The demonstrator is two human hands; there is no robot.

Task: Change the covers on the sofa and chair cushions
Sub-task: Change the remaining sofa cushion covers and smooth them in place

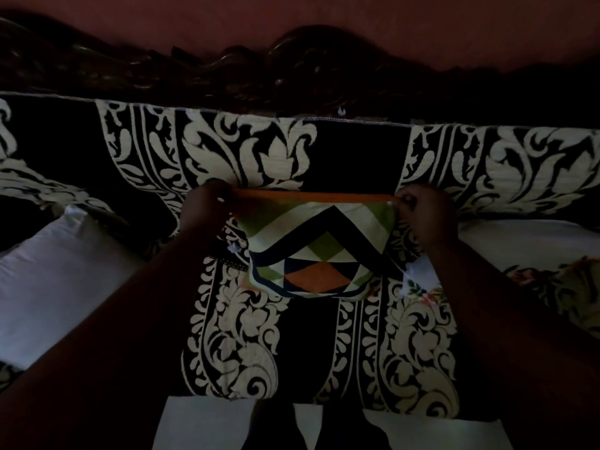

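Both hands, left hand (207, 207) and right hand (418, 212), are pinching the patterned cover's (319, 241) top corners at twelve o'clock over the sofa seat (311, 345); likely spreading it before inserting a cushion.

Left hand (203, 207): yours is bare, no ring or glove that the dim light lets you see.
Right hand (422, 216): yours is bare too.
Forearms: behind both your hands, uncovered, no sleeves or cuffs visible.
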